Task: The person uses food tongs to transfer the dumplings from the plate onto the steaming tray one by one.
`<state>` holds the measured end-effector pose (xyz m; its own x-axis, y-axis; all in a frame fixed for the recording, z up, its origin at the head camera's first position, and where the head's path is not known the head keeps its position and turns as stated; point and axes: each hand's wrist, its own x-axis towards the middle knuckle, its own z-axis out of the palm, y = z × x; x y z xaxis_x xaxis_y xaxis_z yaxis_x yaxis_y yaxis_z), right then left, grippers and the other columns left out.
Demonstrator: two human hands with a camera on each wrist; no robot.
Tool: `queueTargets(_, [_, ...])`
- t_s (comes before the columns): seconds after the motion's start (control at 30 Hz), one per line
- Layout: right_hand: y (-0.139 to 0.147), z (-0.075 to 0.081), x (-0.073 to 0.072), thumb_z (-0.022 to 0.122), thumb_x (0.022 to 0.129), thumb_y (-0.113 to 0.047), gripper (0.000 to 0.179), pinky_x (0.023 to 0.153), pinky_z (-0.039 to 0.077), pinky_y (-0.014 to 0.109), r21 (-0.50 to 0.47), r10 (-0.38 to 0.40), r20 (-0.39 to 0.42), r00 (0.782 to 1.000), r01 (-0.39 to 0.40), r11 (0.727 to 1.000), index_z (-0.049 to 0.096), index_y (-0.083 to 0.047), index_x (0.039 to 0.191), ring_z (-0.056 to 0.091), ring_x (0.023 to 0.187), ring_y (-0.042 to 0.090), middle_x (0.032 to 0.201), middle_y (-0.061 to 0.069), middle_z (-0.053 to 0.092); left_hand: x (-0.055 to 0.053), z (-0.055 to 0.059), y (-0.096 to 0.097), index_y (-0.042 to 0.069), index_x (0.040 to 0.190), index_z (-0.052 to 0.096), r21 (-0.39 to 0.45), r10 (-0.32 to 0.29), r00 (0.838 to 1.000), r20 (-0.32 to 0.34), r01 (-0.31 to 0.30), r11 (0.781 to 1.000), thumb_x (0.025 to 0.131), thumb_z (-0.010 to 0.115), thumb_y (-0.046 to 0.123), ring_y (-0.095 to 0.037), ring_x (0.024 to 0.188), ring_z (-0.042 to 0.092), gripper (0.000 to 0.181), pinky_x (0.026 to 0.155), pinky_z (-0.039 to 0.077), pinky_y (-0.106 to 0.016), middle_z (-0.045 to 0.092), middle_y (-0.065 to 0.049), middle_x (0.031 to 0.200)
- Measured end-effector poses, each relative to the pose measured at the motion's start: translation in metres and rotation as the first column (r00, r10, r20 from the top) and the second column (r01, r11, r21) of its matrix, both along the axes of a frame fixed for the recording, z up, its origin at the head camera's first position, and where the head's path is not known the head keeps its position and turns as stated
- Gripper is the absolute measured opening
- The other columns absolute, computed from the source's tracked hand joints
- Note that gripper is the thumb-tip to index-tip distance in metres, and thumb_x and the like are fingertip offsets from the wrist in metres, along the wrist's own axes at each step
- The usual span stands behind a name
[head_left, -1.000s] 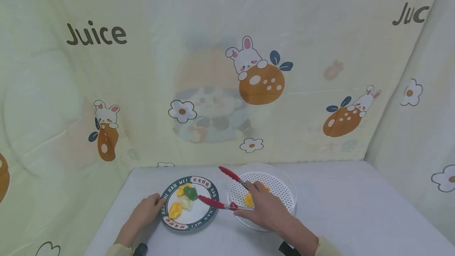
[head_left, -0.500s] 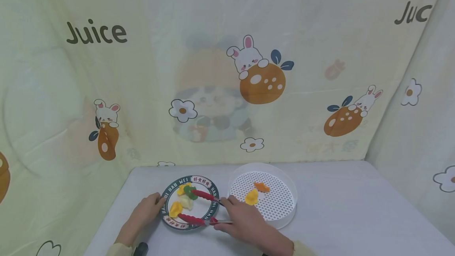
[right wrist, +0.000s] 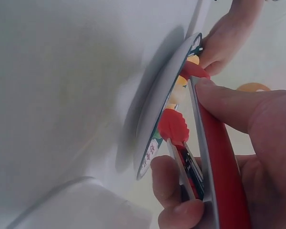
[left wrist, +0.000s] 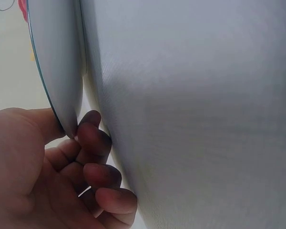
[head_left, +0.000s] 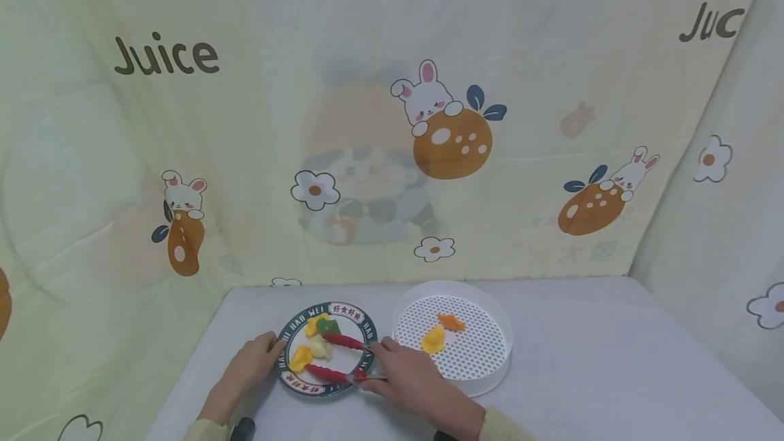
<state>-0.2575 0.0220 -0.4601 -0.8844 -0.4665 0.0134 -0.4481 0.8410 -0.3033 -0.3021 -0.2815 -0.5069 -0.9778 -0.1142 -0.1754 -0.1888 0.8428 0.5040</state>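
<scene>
My left hand (head_left: 250, 363) holds the near-left rim of a round plate (head_left: 343, 359) with a dark patterned border. In the left wrist view the thumb lies on the upper side, and curled fingers sit under the rim. On the plate lie small dumpling-shaped pieces: a green one (head_left: 329, 327), a pale one (head_left: 320, 348) and yellow ones, including a front yellow piece (head_left: 301, 359). My right hand (head_left: 410, 376) grips red-tipped tongs (head_left: 344, 341). Their spread tips reach over the plate, one by the green piece, the other by the front yellow piece; contact is unclear.
Right of the plate stands a round white basket (head_left: 480, 352) with a perforated floor. It holds a yellow piece (head_left: 433, 339) and an orange piece (head_left: 451, 322). A patterned curtain (head_left: 527, 155) hangs behind the white-covered table (head_left: 569, 359).
My right hand has carried the tongs leftward from over the basket to over the plate. Their tips have drawn closer together. My left hand stays on the rim.
</scene>
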Motion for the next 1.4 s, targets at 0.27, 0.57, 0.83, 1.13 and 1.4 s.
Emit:
queueTargets(0.27, [-0.004, -0.001, -0.005, 0.071, 0.088, -0.054, 0.054, 0.057, 0.041, 0.021, 0.013, 0.019, -0.008, 1.000, -0.019, 1.000, 0.065, -0.019, 0.129, 0.049, 0.071, 0.006, 0.098, -0.005, 0.064, 0.000, -0.001, -0.001, 0.006, 0.092, 0.059, 0.000, 0.003, 1.000, 0.003, -0.003, 1.000, 0.103, 0.052, 0.026, -0.017, 0.069, 0.051, 0.024, 0.060, 0.041, -0.030, 0.055, -0.005, 0.074])
queueTargets(0.57, [-0.004, 0.000, -0.005, 0.074, 0.086, -0.051, 0.051, 0.056, 0.039, 0.021, -0.002, -0.003, -0.008, 1.000, 0.003, 1.000, 0.066, -0.019, 0.125, 0.048, 0.068, 0.006, 0.091, -0.007, 0.062, 0.001, 0.001, 0.000, 0.006, 0.091, 0.058, -0.001, -0.005, 1.000, -0.008, 0.005, 1.000, 0.104, 0.051, 0.027, -0.017, 0.068, 0.050, 0.025, 0.059, 0.041, -0.030, 0.054, -0.005, 0.073])
queueTargets(0.83, [-0.002, 0.005, -0.002, 0.073, 0.086, -0.053, 0.052, 0.056, 0.040, 0.021, 0.010, -0.021, -0.009, 1.000, 0.021, 1.000, 0.066, -0.021, 0.127, 0.048, 0.069, 0.007, 0.090, -0.008, 0.061, 0.001, 0.000, 0.000, 0.007, 0.090, 0.057, -0.002, -0.005, 1.000, -0.004, 0.005, 1.000, 0.104, 0.051, 0.027, -0.017, 0.068, 0.050, 0.025, 0.059, 0.041, -0.030, 0.054, -0.005, 0.074])
queueTargets(1.13, [0.005, 0.019, 0.003, 0.072, 0.086, -0.055, 0.055, 0.057, 0.042, 0.021, -0.030, -0.047, 0.009, 0.999, 0.047, 0.998, 0.065, -0.023, 0.130, 0.050, 0.073, 0.007, 0.100, -0.004, 0.065, 0.001, 0.000, 0.001, 0.006, 0.092, 0.058, -0.005, 0.017, 1.000, 0.014, -0.017, 1.000, 0.104, 0.051, 0.027, -0.017, 0.069, 0.051, 0.025, 0.059, 0.041, -0.029, 0.054, -0.005, 0.074])
queueTargets(1.4, [0.021, 0.026, 0.008, 0.072, 0.086, -0.054, 0.054, 0.054, 0.042, 0.020, -0.035, -0.073, -0.023, 0.997, 0.072, 0.997, 0.066, -0.023, 0.128, 0.050, 0.069, 0.006, 0.103, -0.003, 0.066, 0.001, 0.001, 0.001, 0.007, 0.090, 0.057, 0.000, 0.010, 1.000, 0.016, -0.010, 1.000, 0.104, 0.050, 0.027, -0.017, 0.069, 0.051, 0.026, 0.059, 0.042, -0.030, 0.054, -0.006, 0.074])
